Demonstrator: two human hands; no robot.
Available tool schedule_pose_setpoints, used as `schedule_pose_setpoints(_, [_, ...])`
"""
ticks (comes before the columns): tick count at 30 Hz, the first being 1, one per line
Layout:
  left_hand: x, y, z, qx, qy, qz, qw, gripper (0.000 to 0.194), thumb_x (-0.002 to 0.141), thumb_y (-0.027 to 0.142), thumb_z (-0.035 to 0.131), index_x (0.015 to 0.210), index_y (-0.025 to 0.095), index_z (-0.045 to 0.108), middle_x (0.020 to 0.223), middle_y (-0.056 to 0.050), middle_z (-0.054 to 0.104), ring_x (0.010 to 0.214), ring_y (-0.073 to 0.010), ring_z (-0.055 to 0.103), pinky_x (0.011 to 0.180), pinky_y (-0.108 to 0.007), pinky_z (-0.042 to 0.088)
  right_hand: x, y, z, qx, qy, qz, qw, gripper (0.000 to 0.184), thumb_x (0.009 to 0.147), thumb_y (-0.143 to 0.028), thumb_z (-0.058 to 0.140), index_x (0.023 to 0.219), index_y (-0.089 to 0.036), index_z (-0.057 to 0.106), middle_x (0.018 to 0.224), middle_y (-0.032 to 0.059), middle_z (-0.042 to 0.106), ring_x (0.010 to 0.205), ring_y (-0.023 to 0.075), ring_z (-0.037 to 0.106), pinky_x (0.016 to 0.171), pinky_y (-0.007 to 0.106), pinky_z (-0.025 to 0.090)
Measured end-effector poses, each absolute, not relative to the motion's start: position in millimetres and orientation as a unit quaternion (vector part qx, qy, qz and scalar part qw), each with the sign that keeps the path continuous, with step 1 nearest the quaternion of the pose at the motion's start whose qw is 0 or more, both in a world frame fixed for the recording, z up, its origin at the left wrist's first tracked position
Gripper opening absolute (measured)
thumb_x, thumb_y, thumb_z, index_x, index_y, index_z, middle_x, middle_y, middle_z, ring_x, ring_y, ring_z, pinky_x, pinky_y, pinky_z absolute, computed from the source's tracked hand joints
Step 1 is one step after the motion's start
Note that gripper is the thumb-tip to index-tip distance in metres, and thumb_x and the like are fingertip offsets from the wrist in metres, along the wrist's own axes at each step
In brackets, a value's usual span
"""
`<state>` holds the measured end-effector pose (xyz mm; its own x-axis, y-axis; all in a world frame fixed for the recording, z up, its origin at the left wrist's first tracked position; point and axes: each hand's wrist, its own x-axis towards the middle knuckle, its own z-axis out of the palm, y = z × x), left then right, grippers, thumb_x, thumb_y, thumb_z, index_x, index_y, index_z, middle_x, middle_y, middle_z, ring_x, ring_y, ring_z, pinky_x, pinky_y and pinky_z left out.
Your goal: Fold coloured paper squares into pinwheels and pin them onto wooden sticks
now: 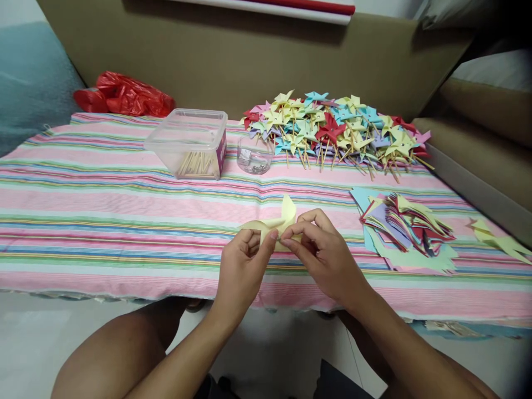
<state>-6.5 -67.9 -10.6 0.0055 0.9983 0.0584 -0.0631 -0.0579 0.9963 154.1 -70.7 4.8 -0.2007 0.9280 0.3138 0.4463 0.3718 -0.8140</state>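
Between my hands, over the near part of the striped cloth, is a pale yellow paper pinwheel (287, 211) with curled blades. My left hand (245, 263) pinches its near left side between thumb and fingers. From the right, my right hand (322, 249) has thumb and forefinger closed at the paper's near edge, close to my left thumb. Something small and dark shows between the fingertips there, too small to make out. Part of the paper is hidden behind my fingers.
Behind stand a clear plastic box (195, 130) of wooden sticks (195, 164) and a small clear cup (254, 155) with metal bits. Finished pinwheels (330, 130) lie heaped at the back. Cut coloured paper (386, 221) is piled right; a red plastic bag (128, 94) lies back left.
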Motion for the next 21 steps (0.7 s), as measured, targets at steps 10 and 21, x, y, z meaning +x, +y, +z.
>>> schedule_pose_setpoints(10, [-7.8, -68.8, -11.9, 0.545, 0.402, 0.542, 0.498, 0.023, 0.094, 0.032, 0.064, 0.077, 0.018, 0.057, 0.068, 0.004, 0.048, 0.065, -0.0099, 0.046, 0.060, -0.022, 0.038, 153.6, -71.0, 9.3, -0.486, -0.696, 0.318, 0.423, 0.011, 0.097, -0.030, 0.060, 0.093, -0.023, 0.067, 0.095, -0.0013, 0.045, 0.061, 0.0068, 0.044, 0.056, 0.027, 0.038])
schedule_pose_setpoints(21, [-7.5, -68.9, -9.7, 0.547, 0.396, 0.549, 0.493, 0.021, 0.095, 0.028, 0.063, 0.077, 0.018, 0.057, 0.068, 0.004, 0.050, 0.065, -0.0087, 0.048, 0.060, -0.020, 0.040, 154.2, -72.2, 7.5, -0.483, -0.691, 0.321, 0.431, 0.010, 0.097, -0.030, 0.060, 0.094, -0.023, 0.067, 0.098, -0.0007, 0.045, 0.061, 0.0066, 0.043, 0.054, 0.027, 0.038])
